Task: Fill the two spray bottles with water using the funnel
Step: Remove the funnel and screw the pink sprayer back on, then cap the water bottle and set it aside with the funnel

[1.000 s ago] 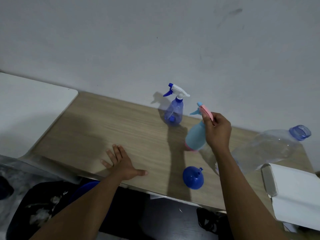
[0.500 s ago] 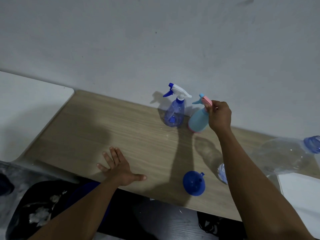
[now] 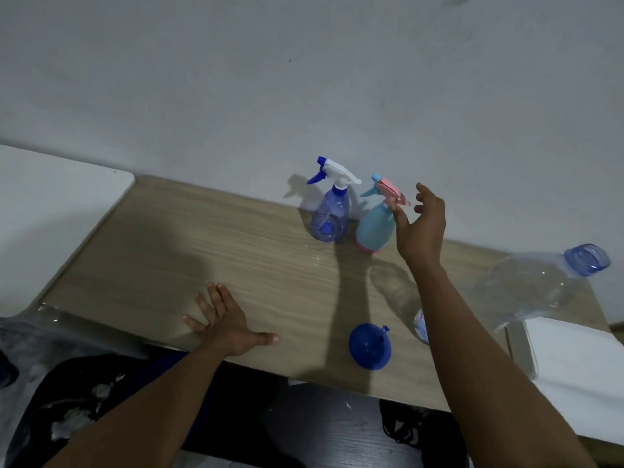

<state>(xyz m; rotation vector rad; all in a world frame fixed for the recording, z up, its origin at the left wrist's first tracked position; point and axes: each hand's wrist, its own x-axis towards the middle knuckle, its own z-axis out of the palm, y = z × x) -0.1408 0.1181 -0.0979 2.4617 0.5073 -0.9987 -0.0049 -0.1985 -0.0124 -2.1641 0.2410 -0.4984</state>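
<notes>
Two spray bottles stand upright side by side at the back of a wood-grain counter [image 3: 202,251], close against a pale wall [image 3: 304,79]. The clear blue spray bottle [image 3: 330,216], with a white and blue trigger head, is on the left; the light blue spray bottle [image 3: 374,229], with a pink trigger head and pink base, stands just to its right, the two nearly touching.

The person's right hand [image 3: 420,228] hovers just right of the light blue bottle, fingers spread apart and gripping nothing; its thumb tip sits at the rear of the pink trigger head, though whether it touches cannot be told.

The left hand [image 3: 226,324] lies flat on the counter near the front edge, palm down, fingers splayed and empty, well apart from both bottles.

A dark blue funnel [image 3: 370,346] lies on its side by the front edge, between the two forearms. A large clear water bottle [image 3: 533,285] with a blue neck lies on its side at the right end of the counter, partly hidden by the right forearm. A white box [image 3: 580,359] sits in front of it.
</notes>
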